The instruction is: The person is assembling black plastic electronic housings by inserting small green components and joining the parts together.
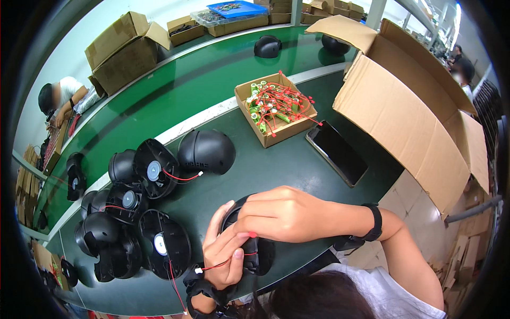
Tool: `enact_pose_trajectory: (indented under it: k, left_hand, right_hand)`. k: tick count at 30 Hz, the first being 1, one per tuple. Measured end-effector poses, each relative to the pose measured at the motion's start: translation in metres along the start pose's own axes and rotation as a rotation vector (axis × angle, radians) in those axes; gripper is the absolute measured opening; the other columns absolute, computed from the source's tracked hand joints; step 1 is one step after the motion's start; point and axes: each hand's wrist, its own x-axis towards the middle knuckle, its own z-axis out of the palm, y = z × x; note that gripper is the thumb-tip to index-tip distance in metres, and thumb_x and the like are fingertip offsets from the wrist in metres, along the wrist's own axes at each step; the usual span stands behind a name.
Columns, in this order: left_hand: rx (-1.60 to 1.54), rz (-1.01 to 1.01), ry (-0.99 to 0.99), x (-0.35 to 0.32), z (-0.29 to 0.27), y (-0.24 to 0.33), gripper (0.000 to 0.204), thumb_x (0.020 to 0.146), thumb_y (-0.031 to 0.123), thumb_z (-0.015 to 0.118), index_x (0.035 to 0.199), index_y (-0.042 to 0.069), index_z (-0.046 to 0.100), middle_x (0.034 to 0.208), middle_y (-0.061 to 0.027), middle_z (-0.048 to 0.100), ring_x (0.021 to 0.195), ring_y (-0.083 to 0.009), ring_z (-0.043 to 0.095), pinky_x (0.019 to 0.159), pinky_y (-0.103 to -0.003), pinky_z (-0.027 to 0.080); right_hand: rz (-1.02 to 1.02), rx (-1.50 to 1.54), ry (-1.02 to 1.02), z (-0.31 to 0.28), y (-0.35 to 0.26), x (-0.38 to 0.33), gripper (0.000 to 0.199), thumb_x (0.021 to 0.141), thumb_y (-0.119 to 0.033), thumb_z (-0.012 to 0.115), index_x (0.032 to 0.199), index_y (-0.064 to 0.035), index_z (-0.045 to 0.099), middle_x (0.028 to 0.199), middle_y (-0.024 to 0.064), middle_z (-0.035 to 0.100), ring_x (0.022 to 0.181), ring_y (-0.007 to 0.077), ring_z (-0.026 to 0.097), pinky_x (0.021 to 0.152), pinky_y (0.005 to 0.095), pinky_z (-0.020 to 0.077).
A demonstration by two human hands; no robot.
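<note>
Both our hands sit on one black round housing [254, 250] at the near edge of the dark work table [297, 165], low in the view at about 6 o'clock.

Right hand [284, 212]: lies across the top of the housing, coming in from 3 o'clock, fingers closed down over its upper rim and pointing toward 9 o'clock. Clamped on the housing.

Left hand [223, 255]: comes up from 6 o'clock, cupped against the housing's left flank, fingers curled round the rim. A thin red wire [226, 262] with a small white plug runs across this hand, from the housing toward 8 o'clock. Whether the fingertips pinch the wire we cannot tell.

Key relation: the housing is between the two hands, right hand over it, left hand beside and under it. No gap to cross. The right hand covers most of it, so its face is largely hidden.

Around us:
- A pile of similar black housings [133, 212], some showing round speaker-like discs and red leads, at 9 o'clock from the hands, just beside the left hand.
- One black dome shell [207, 151], closed side up, at 11 o'clock.
- Small open cardboard box of green cells with red wires [276, 106], at 12 o'clock, well apart.
- Flat dark tablet-like slab [336, 152] at 1 o'clock.
- Large open carton [404, 117] at 2 o'clock.
</note>
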Motion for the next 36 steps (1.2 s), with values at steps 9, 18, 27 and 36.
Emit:
enact_pose_trajectory:
  k: [9, 18, 27, 36]
  left_hand:
    - [-0.103, -0.079, 0.074, 0.001, 0.005, 0.0, 0.044, 0.095, 0.024, 0.038, 0.109, -0.004, 0.068, 0.113, -0.0217, 0.066, 0.121, -0.0466, 0.051, 0.107, -0.053, 0.035]
    - [-0.139, -0.136, 0.125, -0.006, 0.006, 0.005, 0.047, 0.095, 0.025, 0.035, 0.109, -0.008, 0.066, 0.111, -0.023, 0.065, 0.119, -0.0448, 0.053, 0.107, -0.052, 0.035]
    - [0.052, -0.085, 0.12, 0.007, 0.01, -0.008, 0.039, 0.089, 0.015, 0.042, 0.109, -0.007, 0.067, 0.108, -0.0229, 0.066, 0.115, -0.0527, 0.054, 0.102, -0.053, 0.041]
    - [0.139, -0.094, 0.114, 0.01, -0.012, 0.019, 0.035, 0.095, 0.004, 0.037, 0.112, -0.013, 0.061, 0.111, -0.0289, 0.062, 0.116, -0.0529, 0.053, 0.107, -0.056, 0.037]
  right_hand:
    - [0.659, 0.879, -0.257, 0.001, 0.037, -0.028, 0.053, 0.088, -0.012, 0.069, 0.135, 0.0012, 0.048, 0.136, 0.0142, 0.052, 0.128, 0.0234, 0.048, 0.109, 0.0367, 0.0369]
    - [0.664, 1.11, 0.032, 0.031, 0.029, -0.04, 0.035, 0.09, -0.002, 0.063, 0.123, 0.0023, 0.055, 0.127, 0.0115, 0.057, 0.122, 0.0192, 0.051, 0.105, 0.0344, 0.0392]
    - [0.428, 0.292, -0.348, -0.044, 0.073, 0.038, 0.041, 0.085, -0.012, 0.07, 0.121, 0.0006, 0.056, 0.115, 0.011, 0.065, 0.111, 0.0216, 0.061, 0.095, 0.0369, 0.0487]
    - [0.973, -0.888, -0.3, -0.132, 0.373, 0.148, 0.041, 0.088, -0.01, 0.052, 0.128, -0.0071, 0.054, 0.128, 0.0188, 0.058, 0.117, 0.0359, 0.059, 0.094, 0.0493, 0.0491]
